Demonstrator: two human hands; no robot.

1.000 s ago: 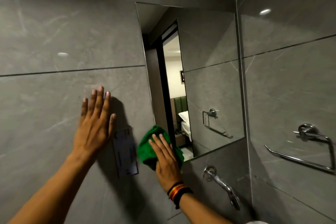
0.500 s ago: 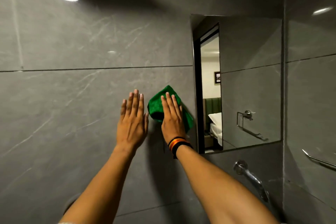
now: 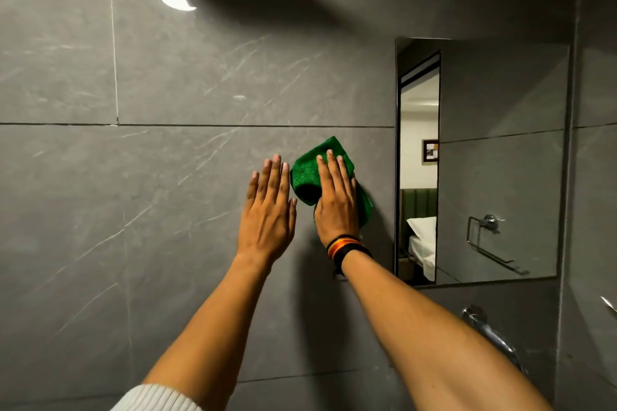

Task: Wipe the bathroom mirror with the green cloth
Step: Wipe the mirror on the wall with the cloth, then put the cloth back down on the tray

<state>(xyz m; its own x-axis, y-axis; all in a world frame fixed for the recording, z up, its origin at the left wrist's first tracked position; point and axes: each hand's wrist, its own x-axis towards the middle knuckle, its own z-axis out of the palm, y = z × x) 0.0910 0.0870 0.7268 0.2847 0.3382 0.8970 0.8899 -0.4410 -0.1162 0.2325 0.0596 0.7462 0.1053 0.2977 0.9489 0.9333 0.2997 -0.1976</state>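
Note:
The rectangular mirror (image 3: pixel 500 160) hangs on the grey tiled wall at the right and reflects a doorway, a bed and a towel ring. My right hand (image 3: pixel 335 200) presses the crumpled green cloth (image 3: pixel 305 173) flat against the wall tile just left of the mirror, apart from the glass. A striped band sits on that wrist. My left hand (image 3: pixel 268 210) lies flat on the wall beside it, fingers together and pointing up, holding nothing.
A chrome tap (image 3: pixel 490 334) sticks out of the wall below the mirror, partly behind my right forearm. A metal rail end (image 3: pixel 609 304) shows at the right edge on the side wall. Grey tiles (image 3: pixel 167 210) fill the left.
My right hand slid the cloth from the mirror's lower left corner up and left onto the tile. My left hand now sits next to it, and the view has swung left.

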